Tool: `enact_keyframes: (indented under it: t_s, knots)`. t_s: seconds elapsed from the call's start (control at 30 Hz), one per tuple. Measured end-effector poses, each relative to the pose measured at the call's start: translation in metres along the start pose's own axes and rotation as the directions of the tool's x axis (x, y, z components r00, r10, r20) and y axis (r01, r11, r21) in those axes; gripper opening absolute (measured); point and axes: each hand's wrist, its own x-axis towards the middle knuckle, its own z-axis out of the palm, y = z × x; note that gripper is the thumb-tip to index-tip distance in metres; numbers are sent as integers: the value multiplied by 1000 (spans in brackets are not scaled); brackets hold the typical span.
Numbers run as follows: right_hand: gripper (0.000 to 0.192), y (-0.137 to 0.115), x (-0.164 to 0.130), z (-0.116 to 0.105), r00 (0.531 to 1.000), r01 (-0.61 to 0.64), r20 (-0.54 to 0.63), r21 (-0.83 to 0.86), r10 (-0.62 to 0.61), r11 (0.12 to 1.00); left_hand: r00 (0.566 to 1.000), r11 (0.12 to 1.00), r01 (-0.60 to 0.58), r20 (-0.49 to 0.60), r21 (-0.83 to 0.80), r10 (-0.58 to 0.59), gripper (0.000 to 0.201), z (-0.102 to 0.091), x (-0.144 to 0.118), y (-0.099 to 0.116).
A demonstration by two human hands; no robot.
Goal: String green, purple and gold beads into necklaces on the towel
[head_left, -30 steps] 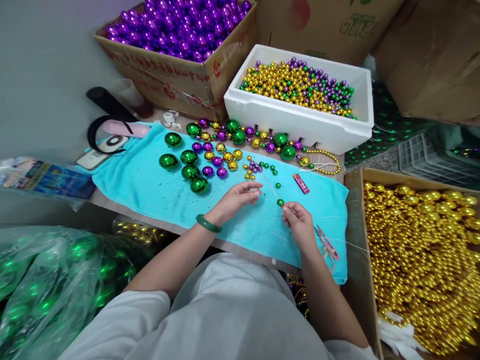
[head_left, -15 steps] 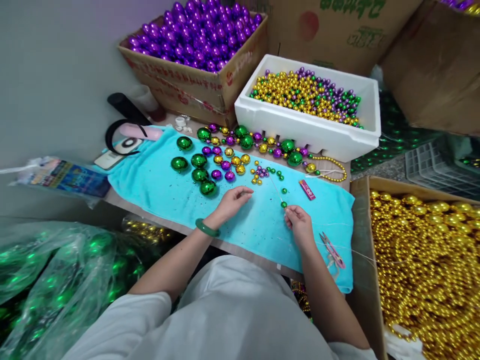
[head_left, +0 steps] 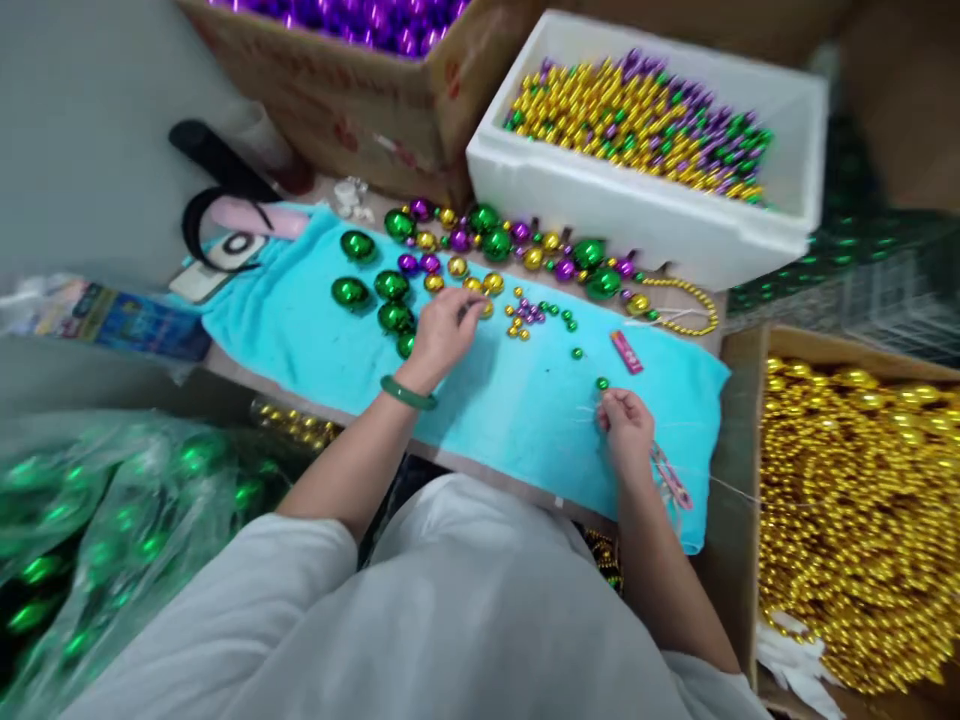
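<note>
The left hand (head_left: 442,330) has moved from mid-towel up the turquoise towel (head_left: 300,340) onto the loose gold beads (head_left: 491,283), fingers curled over them, while the right hand (head_left: 626,425) pinches the thread beside a small green bead (head_left: 602,383) near the towel's right end.

White foam box (head_left: 645,215) of mixed beads; pink lighter (head_left: 625,352); phone (head_left: 201,280).

Turquoise towel (head_left: 315,340); green, gold, purple beads (head_left: 450,275); white box (head_left: 637,215).
</note>
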Motion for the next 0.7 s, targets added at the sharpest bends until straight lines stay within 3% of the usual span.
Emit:
enact_keyframes:
  t_s: [0.17,0.27,0.37,0.43,0.6,0.7]
  knots:
    - [25,-2,6,-1,1000,17,-6,22,-17,1000,984,981,117,-149,156,-93,17,-30,-1,-34]
    - [23,-6,5,4,1000,15,28,9,-15,1000,992,956,121,-66,266,-107,17,-33,-8,-38]
    - [23,-12,2,10,998,34,46,-19,-33,999,990,921,42,108,388,-90,20,-19,-14,-30]
    - [23,-15,0,14,997,53,52,-36,-51,998,982,896,7,164,444,-89,22,-4,-15,-25]
    - [21,-18,-7,15,989,119,92,-58,-114,991,972,894,72,171,442,-163,26,22,-12,-24]
    - [20,-16,-11,11,988,119,110,-71,-111,990,971,940,154,129,305,-201,27,24,-15,-24]
